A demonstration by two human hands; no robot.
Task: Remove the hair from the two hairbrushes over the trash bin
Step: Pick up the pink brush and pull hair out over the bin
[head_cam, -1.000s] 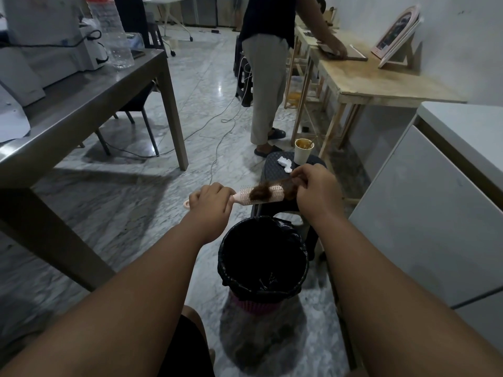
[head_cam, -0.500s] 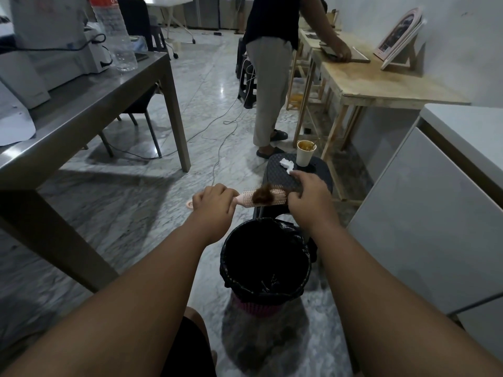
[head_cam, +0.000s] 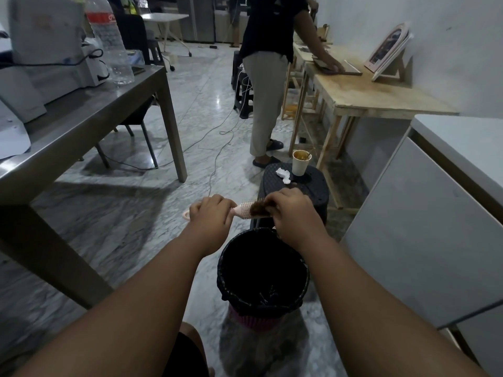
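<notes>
A pink round hairbrush point(head_cam: 243, 209) lies level in the air just beyond the far rim of the trash bin point(head_cam: 262, 300), which is pink with a black liner. My left hand point(head_cam: 211, 212) is closed around its handle; the handle's loop sticks out to the left. A clump of brown hair point(head_cam: 258, 208) sits on the bristles. My right hand point(head_cam: 292, 217) pinches that clump from above and covers the brush's tip. A second hairbrush is not in view.
A black stool point(head_cam: 313, 190) behind the bin carries a paper cup point(head_cam: 300, 162) and a crumpled tissue point(head_cam: 283, 175). A steel table point(head_cam: 81, 123) stands at left, a white cabinet point(head_cam: 424, 235) at right. A person point(head_cam: 265, 85) stands at a wooden table point(head_cam: 373, 96). Cables cross the floor.
My right hand has slid left along the brush head, bunching the hair clump toward the handle. The left hand keeps its hold on the handle.
</notes>
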